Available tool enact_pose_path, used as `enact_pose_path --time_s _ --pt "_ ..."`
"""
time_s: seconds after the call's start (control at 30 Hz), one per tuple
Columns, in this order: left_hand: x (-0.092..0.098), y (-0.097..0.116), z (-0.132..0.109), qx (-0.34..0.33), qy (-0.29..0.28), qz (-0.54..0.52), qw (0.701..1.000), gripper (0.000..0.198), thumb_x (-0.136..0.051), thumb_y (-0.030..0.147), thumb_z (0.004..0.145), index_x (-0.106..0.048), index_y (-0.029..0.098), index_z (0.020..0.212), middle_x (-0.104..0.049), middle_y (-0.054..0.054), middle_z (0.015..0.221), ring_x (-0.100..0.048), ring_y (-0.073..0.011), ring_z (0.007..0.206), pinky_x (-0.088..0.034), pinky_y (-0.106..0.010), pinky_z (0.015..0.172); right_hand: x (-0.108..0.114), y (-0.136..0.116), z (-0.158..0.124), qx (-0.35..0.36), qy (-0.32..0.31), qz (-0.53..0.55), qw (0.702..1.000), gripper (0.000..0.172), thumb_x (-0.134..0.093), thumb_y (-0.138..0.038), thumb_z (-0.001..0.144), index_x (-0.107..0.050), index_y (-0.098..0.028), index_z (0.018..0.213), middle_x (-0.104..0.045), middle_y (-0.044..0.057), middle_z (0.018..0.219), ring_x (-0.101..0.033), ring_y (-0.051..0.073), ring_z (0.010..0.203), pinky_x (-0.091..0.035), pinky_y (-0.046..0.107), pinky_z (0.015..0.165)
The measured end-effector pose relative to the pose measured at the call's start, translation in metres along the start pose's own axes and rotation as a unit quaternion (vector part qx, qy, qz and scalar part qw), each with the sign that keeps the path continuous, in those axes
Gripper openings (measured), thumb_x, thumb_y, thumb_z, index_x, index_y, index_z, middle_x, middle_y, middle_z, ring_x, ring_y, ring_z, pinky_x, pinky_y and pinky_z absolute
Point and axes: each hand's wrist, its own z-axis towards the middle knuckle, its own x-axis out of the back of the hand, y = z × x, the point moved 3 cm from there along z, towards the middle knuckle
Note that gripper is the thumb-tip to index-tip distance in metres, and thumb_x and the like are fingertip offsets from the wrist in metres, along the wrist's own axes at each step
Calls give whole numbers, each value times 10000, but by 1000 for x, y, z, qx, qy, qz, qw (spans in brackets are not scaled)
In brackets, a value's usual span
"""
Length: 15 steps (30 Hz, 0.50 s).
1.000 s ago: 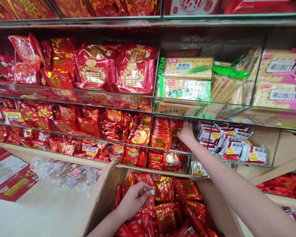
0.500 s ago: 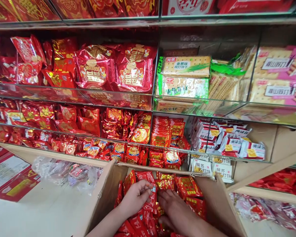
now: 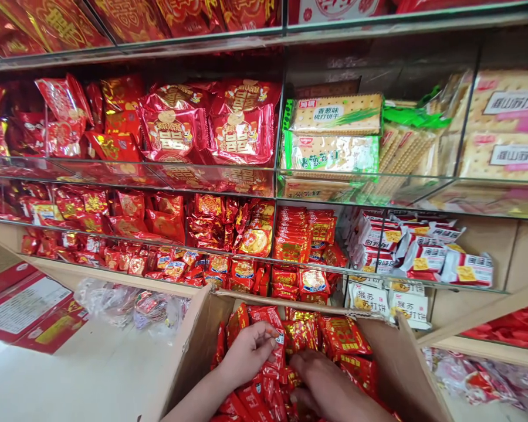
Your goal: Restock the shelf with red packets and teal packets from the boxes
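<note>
Both my hands are down inside an open cardboard box (image 3: 193, 340) full of small red snack packets (image 3: 343, 337). My left hand (image 3: 249, 351) is curled, its fingers pinching the top of a red packet (image 3: 275, 343) standing in the box. My right hand (image 3: 319, 381) lies just to the right of it, palm down among the packets, fingers dug in between them; what they grip is hidden. Directly above the box, glass shelves hold stacked red packets (image 3: 290, 240).
Glass shelves (image 3: 273, 187) carry red sweet bags (image 3: 242, 123), green cracker packs (image 3: 334, 135), pink cracker packs (image 3: 510, 129) and white biscuit packets (image 3: 422, 252). A clear plastic bag (image 3: 132, 302) and red boxes (image 3: 26, 305) lie on the left counter.
My right hand left the shelf of red packets and dropped into the box beside my left hand. The view shifted slightly to the left.
</note>
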Motion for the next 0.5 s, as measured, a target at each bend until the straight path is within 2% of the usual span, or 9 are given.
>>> enact_pose_path --time_s 0.5 --pt "0 1 0 -4 -3 3 1000 167 -543 304 699 -511 154 766 -500 38 611 -479 -86 542 -415 -231 567 3 -2 -1 -15 -7 12 1000 194 -565 -227 656 -547 -190 846 -589 38 928 -521 191 850 -360 246 703"
